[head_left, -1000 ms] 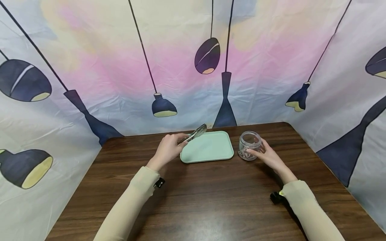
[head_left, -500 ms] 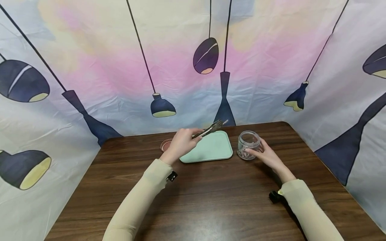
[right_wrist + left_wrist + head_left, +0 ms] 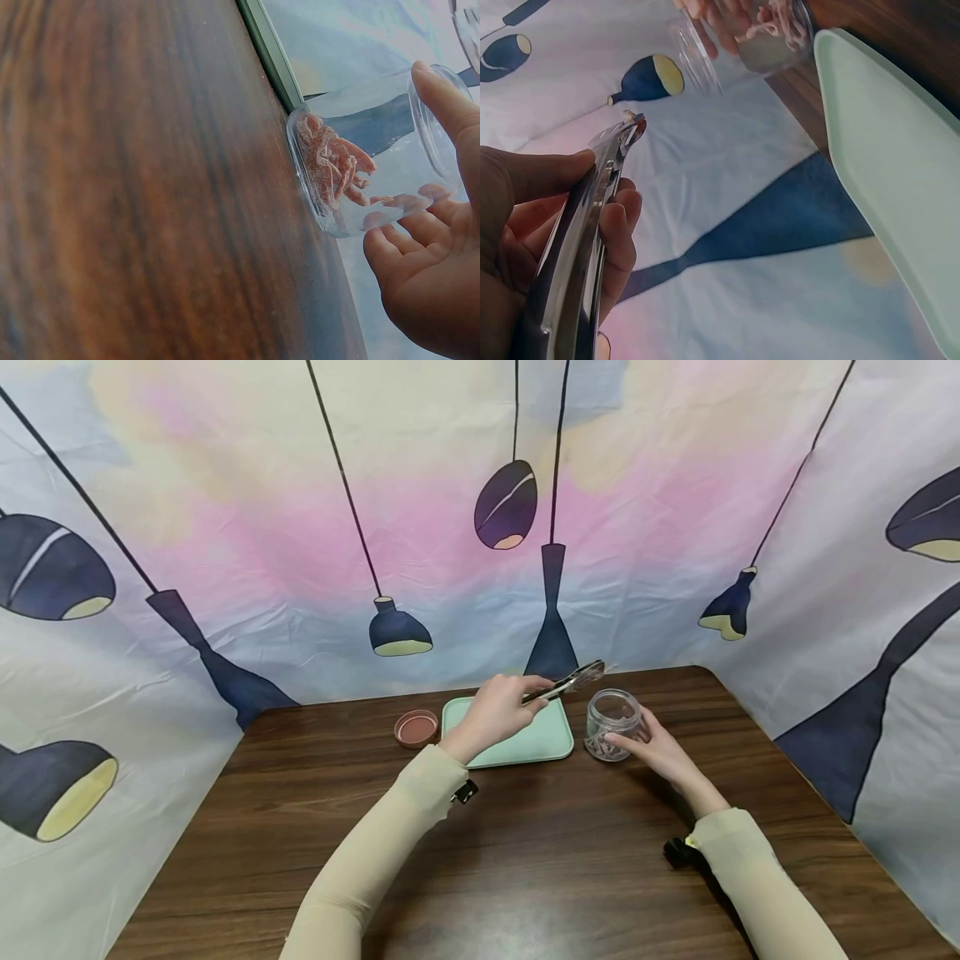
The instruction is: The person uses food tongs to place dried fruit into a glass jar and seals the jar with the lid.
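Metal tongs (image 3: 576, 682) are gripped in my left hand (image 3: 497, 710), which hovers above the pale green tray (image 3: 542, 740). Their tips point right, a little above and behind the mouth of a clear jar (image 3: 598, 723). In the left wrist view the thumb presses one arm of the tongs (image 3: 585, 217) and the fingers curl round the other; a small pale and reddish bit shows at the tips. My right hand (image 3: 663, 752) holds the jar upright on the table by its right side. Dried pinkish strips (image 3: 334, 165) lie in the bottom of the jar.
A reddish-brown round lid (image 3: 417, 728) lies left of the tray on the dark wooden table (image 3: 525, 852). Behind the table's back edge hangs a cloth (image 3: 315, 635) printed with lamps. The tray stands just left of the jar.
My left hand has moved right across the tray with the tongs, bringing their tips near the jar. The lid has come into view behind it. The right hand stays on the jar.
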Motion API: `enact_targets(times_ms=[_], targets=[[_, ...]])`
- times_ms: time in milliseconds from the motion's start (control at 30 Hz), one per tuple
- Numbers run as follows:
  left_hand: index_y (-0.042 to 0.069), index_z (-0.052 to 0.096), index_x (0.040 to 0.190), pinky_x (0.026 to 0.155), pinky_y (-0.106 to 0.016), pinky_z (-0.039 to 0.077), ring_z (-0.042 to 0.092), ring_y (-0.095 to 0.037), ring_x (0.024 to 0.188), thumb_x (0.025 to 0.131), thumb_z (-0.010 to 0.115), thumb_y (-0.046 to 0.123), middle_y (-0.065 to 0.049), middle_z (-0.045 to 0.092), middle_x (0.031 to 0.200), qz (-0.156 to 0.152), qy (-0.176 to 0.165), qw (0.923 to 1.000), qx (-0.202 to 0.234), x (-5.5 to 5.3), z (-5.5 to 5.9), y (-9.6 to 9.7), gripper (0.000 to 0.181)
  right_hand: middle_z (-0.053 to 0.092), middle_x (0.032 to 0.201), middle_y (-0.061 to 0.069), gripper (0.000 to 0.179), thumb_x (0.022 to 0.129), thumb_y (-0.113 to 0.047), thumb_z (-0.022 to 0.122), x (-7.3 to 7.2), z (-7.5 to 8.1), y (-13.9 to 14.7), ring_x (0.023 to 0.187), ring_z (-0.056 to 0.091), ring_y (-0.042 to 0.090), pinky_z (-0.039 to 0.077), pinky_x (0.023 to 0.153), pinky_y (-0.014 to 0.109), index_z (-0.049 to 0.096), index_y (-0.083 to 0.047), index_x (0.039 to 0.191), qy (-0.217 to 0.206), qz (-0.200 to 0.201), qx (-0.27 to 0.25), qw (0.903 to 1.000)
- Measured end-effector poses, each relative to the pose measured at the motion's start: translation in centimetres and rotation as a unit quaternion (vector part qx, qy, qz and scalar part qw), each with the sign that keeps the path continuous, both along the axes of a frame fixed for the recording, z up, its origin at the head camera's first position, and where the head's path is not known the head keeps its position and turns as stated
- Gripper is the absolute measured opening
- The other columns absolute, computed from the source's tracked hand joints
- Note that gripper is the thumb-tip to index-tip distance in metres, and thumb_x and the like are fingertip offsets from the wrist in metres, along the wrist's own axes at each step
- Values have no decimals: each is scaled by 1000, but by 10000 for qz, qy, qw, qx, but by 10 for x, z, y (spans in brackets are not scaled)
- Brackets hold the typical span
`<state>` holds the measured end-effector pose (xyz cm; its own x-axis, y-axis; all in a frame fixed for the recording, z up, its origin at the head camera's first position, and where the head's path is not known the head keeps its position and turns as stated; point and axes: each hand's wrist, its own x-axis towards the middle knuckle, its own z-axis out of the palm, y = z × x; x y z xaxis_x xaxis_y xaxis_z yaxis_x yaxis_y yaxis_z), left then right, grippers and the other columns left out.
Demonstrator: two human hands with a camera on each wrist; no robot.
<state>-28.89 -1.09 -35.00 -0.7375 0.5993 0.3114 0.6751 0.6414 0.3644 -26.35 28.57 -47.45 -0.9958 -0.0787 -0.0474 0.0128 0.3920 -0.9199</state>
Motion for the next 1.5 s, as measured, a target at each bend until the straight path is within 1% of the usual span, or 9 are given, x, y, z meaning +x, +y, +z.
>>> enact_targets(times_ms=[100,200,367,633,767,900,1100,1367,1500], targets=[[17,71,128,55,-27,37,43,-10,48,101,65,23,2,72,85,-101,-33,9999,-2,1,1,7,28,14,164,26,103,95,-44,70,-1,1,0,149,18,46,26,113,62,-1,-18,164,-12,-8,-36,10000],[17,71,129,52,-27,33,37,-11,45,101,64,21,3,64,68,-192,-125,9997,17,2,2,12,29,13,164,26,103,95,-44,70,-1,2,0,149,17,46,25,113,62,-2,-18,164,-4,-18,-58,10000],[17,70,130,48,-26,30,33,-11,41,101,64,20,4,54,57,-253,-275,9993,-6,4,0,16,30,12,165,24,106,93,-48,70,-2,2,0,150,17,45,25,114,61,-2,-18,164,-19,-30,9,10000],[16,70,130,47,-25,29,30,-10,40,101,64,19,3,53,56,-338,-237,9991,-52,5,-4,18,30,13,165,24,106,93,-49,70,0,2,-1,150,17,45,25,114,61,-2,-17,164,-29,-54,4,10000],[17,70,130,47,-25,29,30,-9,40,102,63,21,4,52,55,-323,-207,9992,-107,5,-6,18,30,13,165,25,106,93,-49,70,0,2,0,149,17,45,25,114,61,-2,-17,164,-20,-34,13,10000],[16,69,132,49,-25,31,32,-9,41,101,64,23,4,53,57,-287,-194,9993,-153,5,-6,18,32,12,165,24,108,93,-51,70,-2,1,0,150,17,44,25,114,61,-4,-17,164,-69,-30,9,10000],[16,67,133,52,-26,37,39,-11,41,100,66,27,5,54,59,-211,-198,9993,-232,5,-7,18,35,10,165,24,107,94,-49,69,-2,2,-1,150,16,45,24,114,61,-5,-17,163,-106,-15,10,9999],[15,65,136,48,-26,31,32,-10,39,100,66,29,3,50,51,-141,-209,9993,-277,6,-8,17,39,12,165,24,107,93,-50,70,-2,0,-2,150,16,45,24,115,61,-4,-16,164,-55,-30,-3,10000],[16,63,139,50,-28,35,37,-11,40,99,67,32,2,51,51,-31,-274,9990,-340,6,-9,16,44,12,165,24,107,93,-50,70,-2,-1,-2,150,16,45,24,115,61,-3,-16,164,-64,-29,-18,10000]])
